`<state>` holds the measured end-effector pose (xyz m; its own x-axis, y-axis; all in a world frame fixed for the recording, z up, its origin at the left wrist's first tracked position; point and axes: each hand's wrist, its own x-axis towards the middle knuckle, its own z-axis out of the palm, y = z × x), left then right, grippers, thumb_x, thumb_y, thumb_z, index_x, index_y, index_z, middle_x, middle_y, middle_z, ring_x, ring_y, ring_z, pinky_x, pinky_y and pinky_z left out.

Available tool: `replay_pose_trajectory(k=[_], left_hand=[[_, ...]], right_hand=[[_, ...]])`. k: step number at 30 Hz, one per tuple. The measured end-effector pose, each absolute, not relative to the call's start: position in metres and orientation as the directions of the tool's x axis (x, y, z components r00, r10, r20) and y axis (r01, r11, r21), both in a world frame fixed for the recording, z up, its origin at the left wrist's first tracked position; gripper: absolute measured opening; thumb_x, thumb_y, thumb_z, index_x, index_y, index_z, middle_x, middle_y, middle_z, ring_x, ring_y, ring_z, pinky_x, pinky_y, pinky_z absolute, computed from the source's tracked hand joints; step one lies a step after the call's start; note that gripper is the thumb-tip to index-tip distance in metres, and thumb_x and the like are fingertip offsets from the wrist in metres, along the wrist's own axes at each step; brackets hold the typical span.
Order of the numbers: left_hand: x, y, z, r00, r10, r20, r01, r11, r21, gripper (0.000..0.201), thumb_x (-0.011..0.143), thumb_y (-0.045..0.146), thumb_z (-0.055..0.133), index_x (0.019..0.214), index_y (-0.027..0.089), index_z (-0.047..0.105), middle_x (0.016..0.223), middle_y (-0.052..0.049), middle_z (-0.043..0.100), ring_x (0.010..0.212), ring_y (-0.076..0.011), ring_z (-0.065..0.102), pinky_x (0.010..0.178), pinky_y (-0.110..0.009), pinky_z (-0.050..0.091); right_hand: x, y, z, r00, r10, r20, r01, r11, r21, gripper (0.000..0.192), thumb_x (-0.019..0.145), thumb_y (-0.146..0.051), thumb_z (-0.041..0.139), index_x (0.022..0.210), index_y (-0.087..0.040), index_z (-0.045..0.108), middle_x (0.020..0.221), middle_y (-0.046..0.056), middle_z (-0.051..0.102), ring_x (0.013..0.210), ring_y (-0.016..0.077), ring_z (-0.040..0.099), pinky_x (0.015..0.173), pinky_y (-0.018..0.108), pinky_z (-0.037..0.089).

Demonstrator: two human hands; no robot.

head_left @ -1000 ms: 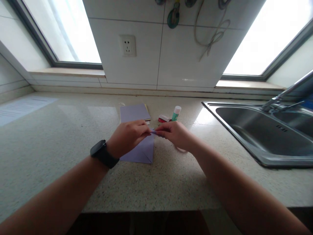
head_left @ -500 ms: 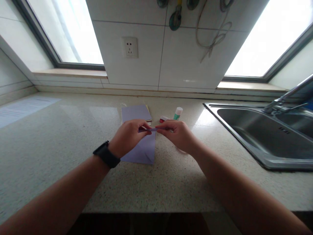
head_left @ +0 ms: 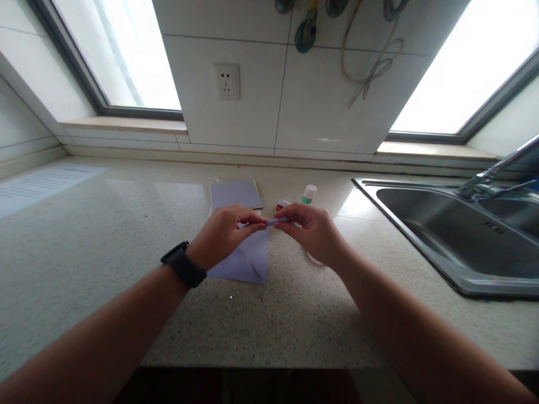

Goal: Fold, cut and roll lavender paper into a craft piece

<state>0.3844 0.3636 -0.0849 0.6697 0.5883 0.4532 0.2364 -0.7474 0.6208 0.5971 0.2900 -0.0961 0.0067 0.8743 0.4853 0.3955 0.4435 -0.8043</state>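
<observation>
Between the fingers of the left hand (head_left: 223,233) and right hand (head_left: 314,230), pinched shut, sits a thin purple paper strip (head_left: 269,222), seemingly partly rolled. Beneath the fingers, folded purple paper (head_left: 252,259) lies on the counter (head_left: 105,235), creased diagonally; more folding seems left.

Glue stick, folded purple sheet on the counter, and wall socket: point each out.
glue stick (head_left: 309,193), head view, on its white cap.
folded purple sheet (head_left: 252,259), head view, on its lower flap.
wall socket (head_left: 226,81), head view, on its face plate.
</observation>
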Motion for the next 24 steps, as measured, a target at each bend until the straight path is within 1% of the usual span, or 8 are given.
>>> replay_pose_trajectory(k=[3, 7, 10, 12, 16, 20, 22, 24], left_hand=[[0.386, 0.362, -0.085, 0.654, 0.595, 0.467, 0.204, -0.733, 0.649, 0.013, 0.091, 0.032, 0.072, 0.098, 0.022, 0.078, 0.095, -0.004, 0.079, 0.088, -0.0188, 0.072, 0.077, -0.031, 0.055], [0.387, 0.360, -0.085, 0.655, 0.609, 0.448, 0.174, -0.698, 0.695, 0.018, 0.093, 0.036, 0.069, 0.099, 0.019, 0.075, 0.094, -0.005, 0.077, 0.085, -0.0169, 0.071, 0.071, -0.027, 0.055], [0.387, 0.360, -0.085, 0.698, 0.570, 0.434, 0.183, -0.727, 0.662, 0.023, 0.099, 0.036, 0.059, 0.110, 0.019, 0.070, 0.094, -0.005, 0.075, 0.081, -0.0149, 0.069, 0.070, -0.026, 0.053], [0.387, 0.360, -0.085, 0.749, 0.524, 0.405, 0.196, -0.760, 0.620, 0.026, 0.104, 0.035, 0.050, 0.111, 0.018, 0.068, 0.088, -0.003, 0.072, 0.076, -0.0137, 0.067, 0.069, -0.026, 0.051], [0.387, 0.359, -0.083, 0.857, 0.422, 0.295, 0.190, -0.792, 0.580, 0.029, 0.107, 0.035, 0.040, 0.103, 0.016, 0.062, 0.079, 0.001, 0.062, 0.066, -0.0116, 0.060, 0.065, -0.026, 0.046], [0.384, 0.359, -0.079, 0.909, 0.363, 0.205, 0.160, -0.759, 0.632, 0.035, 0.107, 0.040, 0.035, 0.096, 0.017, 0.060, 0.077, 0.002, 0.056, 0.065, -0.0121, 0.053, 0.062, -0.024, 0.043], [0.383, 0.361, -0.078, 0.922, 0.345, 0.174, 0.149, -0.734, 0.663, 0.041, 0.109, 0.040, 0.028, 0.095, 0.018, 0.060, 0.076, 0.001, 0.056, 0.068, -0.0129, 0.053, 0.063, -0.024, 0.044], [0.382, 0.363, -0.080, 0.925, 0.343, 0.163, 0.174, -0.765, 0.621, 0.042, 0.109, 0.038, 0.026, 0.094, 0.018, 0.060, 0.078, 0.000, 0.059, 0.070, -0.0135, 0.055, 0.065, -0.024, 0.045]], right_hand=[[0.594, 0.289, -0.095, 0.032, 0.878, 0.477, 0.309, 0.445, -0.841, 0.019, 0.083, -0.034, 0.078, 0.096, -0.021, 0.072, 0.092, 0.003, 0.074, 0.087, 0.0169, 0.068, 0.081, 0.033, 0.054], [0.591, 0.287, -0.090, 0.068, 0.864, 0.498, 0.261, 0.467, -0.845, 0.013, 0.084, -0.028, 0.076, 0.093, -0.021, 0.071, 0.090, 0.003, 0.074, 0.085, 0.0157, 0.068, 0.079, 0.032, 0.054], [0.594, 0.288, -0.089, 0.083, 0.859, 0.505, 0.250, 0.473, -0.845, 0.011, 0.083, -0.026, 0.077, 0.091, -0.021, 0.070, 0.089, 0.002, 0.074, 0.084, 0.0157, 0.068, 0.078, 0.032, 0.054], [0.597, 0.288, -0.090, 0.068, 0.862, 0.503, 0.258, 0.471, -0.843, 0.012, 0.083, -0.027, 0.077, 0.091, -0.021, 0.070, 0.090, 0.003, 0.074, 0.085, 0.0164, 0.069, 0.080, 0.033, 0.055], [0.604, 0.286, -0.090, -0.092, 0.841, 0.534, 0.373, 0.526, -0.764, 0.009, 0.088, -0.028, 0.072, 0.092, -0.020, 0.070, 0.093, 0.004, 0.074, 0.090, 0.0168, 0.069, 0.083, 0.034, 0.055], [0.605, 0.280, -0.080, -0.268, 0.774, 0.574, 0.457, 0.626, -0.631, 0.007, 0.094, -0.026, 0.066, 0.092, -0.021, 0.070, 0.098, 0.006, 0.076, 0.094, 0.0172, 0.071, 0.087, 0.035, 0.055], [0.606, 0.277, -0.074, -0.330, 0.739, 0.587, 0.475, 0.668, -0.573, 0.010, 0.096, -0.024, 0.063, 0.090, -0.021, 0.070, 0.099, 0.006, 0.076, 0.095, 0.0171, 0.071, 0.087, 0.035, 0.054], [0.607, 0.275, -0.070, -0.377, 0.736, 0.563, 0.512, 0.672, -0.536, 0.011, 0.096, -0.022, 0.062, 0.087, -0.021, 0.069, 0.100, 0.006, 0.076, 0.097, 0.0171, 0.070, 0.089, 0.035, 0.053]])
